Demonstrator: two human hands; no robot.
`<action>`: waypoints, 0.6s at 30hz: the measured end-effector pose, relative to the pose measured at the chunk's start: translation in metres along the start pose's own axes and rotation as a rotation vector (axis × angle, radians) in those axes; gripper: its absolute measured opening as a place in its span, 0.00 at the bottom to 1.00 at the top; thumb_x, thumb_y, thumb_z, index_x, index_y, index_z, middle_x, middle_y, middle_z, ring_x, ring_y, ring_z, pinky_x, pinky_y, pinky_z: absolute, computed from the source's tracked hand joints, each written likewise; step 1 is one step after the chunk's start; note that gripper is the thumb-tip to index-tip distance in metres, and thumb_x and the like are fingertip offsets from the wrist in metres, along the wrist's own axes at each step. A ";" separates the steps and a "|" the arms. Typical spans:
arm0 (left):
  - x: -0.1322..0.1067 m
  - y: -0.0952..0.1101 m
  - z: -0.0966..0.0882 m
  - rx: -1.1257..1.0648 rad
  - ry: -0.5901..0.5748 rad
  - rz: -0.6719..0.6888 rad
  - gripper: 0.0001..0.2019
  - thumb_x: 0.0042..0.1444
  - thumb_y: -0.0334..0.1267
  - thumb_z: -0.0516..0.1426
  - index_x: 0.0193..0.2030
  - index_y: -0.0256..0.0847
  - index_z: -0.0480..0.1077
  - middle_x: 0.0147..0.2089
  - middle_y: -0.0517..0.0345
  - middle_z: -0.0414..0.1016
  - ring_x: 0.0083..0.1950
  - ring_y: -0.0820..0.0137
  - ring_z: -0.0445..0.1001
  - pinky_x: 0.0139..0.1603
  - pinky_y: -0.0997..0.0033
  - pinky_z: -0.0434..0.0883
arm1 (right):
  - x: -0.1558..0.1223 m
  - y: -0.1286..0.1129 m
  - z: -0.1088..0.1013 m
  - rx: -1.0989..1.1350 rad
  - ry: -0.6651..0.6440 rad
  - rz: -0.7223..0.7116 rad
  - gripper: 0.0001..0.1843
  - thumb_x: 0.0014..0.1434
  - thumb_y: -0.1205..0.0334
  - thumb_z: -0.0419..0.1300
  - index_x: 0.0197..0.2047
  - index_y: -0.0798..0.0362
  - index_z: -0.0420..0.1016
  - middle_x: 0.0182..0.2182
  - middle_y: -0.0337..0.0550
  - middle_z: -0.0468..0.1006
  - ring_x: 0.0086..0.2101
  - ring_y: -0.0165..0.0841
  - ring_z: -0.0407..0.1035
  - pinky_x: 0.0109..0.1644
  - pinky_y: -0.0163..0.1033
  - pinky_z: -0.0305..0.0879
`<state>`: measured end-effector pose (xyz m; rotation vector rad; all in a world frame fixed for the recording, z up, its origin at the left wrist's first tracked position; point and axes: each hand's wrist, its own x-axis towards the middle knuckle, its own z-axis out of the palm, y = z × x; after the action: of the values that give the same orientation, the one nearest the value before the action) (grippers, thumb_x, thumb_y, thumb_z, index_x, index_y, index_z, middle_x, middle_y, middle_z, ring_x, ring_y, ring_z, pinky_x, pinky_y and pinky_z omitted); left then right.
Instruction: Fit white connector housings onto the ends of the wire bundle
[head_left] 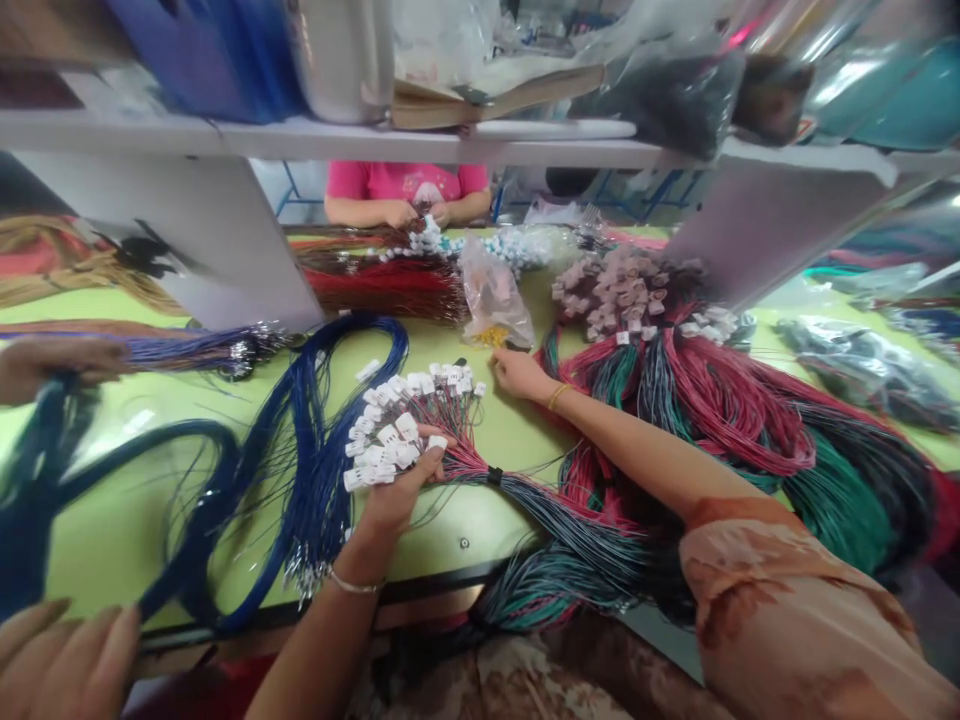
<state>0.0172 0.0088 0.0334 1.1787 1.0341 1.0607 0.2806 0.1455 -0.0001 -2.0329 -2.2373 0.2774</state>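
Observation:
My left hand [405, 490] is closed, thumb against finger, on a white connector [437, 442] at the end of a thin wire. Around it fans out a cluster of white connectors [390, 432]. Their pink and grey wires run into a bundle [555, 505] bound with a black tie [495, 476]. Farther right, my right hand [523, 376] is closed, fingertips pressed together. It is beside small yellow pieces [493, 336] at the mouth of a clear plastic bag [491, 285]. What its fingertips hold, if anything, is too small to make out.
Blue wire bundles [300, 450] lie left, near another person's hands [67, 660]. Red, green and black wire bundles [720, 400] with connectors [615, 285] fill the right. A loaded shelf [450, 148] crosses above. Across the table, a person in pink [409, 185] handles wires.

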 end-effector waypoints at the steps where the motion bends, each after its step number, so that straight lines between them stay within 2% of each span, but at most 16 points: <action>1: 0.000 0.001 0.000 -0.013 -0.008 -0.019 0.12 0.54 0.48 0.62 0.41 0.47 0.72 0.30 0.58 0.78 0.26 0.70 0.68 0.30 0.64 0.68 | -0.002 0.002 -0.002 0.011 0.006 0.001 0.18 0.64 0.71 0.52 0.54 0.61 0.75 0.47 0.59 0.82 0.44 0.42 0.76 0.50 0.39 0.65; 4: 0.000 0.004 0.000 -0.043 0.006 -0.059 0.15 0.51 0.49 0.62 0.43 0.46 0.71 0.40 0.53 0.82 0.25 0.71 0.68 0.28 0.63 0.67 | -0.006 0.009 -0.007 0.041 0.031 0.025 0.19 0.63 0.73 0.51 0.54 0.62 0.76 0.48 0.57 0.82 0.46 0.41 0.76 0.52 0.39 0.65; 7: 0.000 0.007 -0.001 -0.035 0.005 -0.086 0.11 0.50 0.48 0.63 0.39 0.50 0.72 0.40 0.53 0.83 0.26 0.67 0.68 0.28 0.60 0.67 | -0.007 0.014 -0.007 0.074 0.045 0.047 0.17 0.62 0.72 0.53 0.50 0.61 0.78 0.47 0.55 0.83 0.45 0.40 0.76 0.52 0.38 0.65; 11: -0.001 0.007 -0.002 -0.018 -0.018 -0.094 0.10 0.52 0.49 0.61 0.40 0.50 0.73 0.40 0.52 0.84 0.29 0.64 0.71 0.31 0.56 0.69 | -0.004 0.012 0.002 0.125 0.064 0.072 0.12 0.63 0.64 0.58 0.47 0.60 0.78 0.44 0.54 0.83 0.44 0.41 0.75 0.50 0.39 0.65; 14: -0.002 0.002 -0.004 -0.098 -0.022 -0.078 0.13 0.53 0.49 0.63 0.42 0.46 0.74 0.39 0.52 0.84 0.30 0.66 0.73 0.32 0.60 0.70 | 0.000 0.008 0.006 0.173 0.087 0.084 0.09 0.63 0.64 0.59 0.43 0.58 0.77 0.43 0.55 0.82 0.43 0.42 0.75 0.49 0.41 0.65; 18: 0.001 -0.007 -0.006 -0.304 -0.016 -0.099 0.19 0.46 0.44 0.70 0.43 0.39 0.75 0.36 0.53 0.83 0.29 0.71 0.76 0.30 0.70 0.71 | -0.004 0.003 0.001 0.287 0.121 0.069 0.06 0.62 0.65 0.58 0.38 0.58 0.74 0.37 0.55 0.82 0.38 0.40 0.75 0.46 0.42 0.67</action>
<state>0.0120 0.0100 0.0259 0.8798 0.8737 1.0846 0.2841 0.1416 -0.0017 -1.9226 -1.9331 0.4411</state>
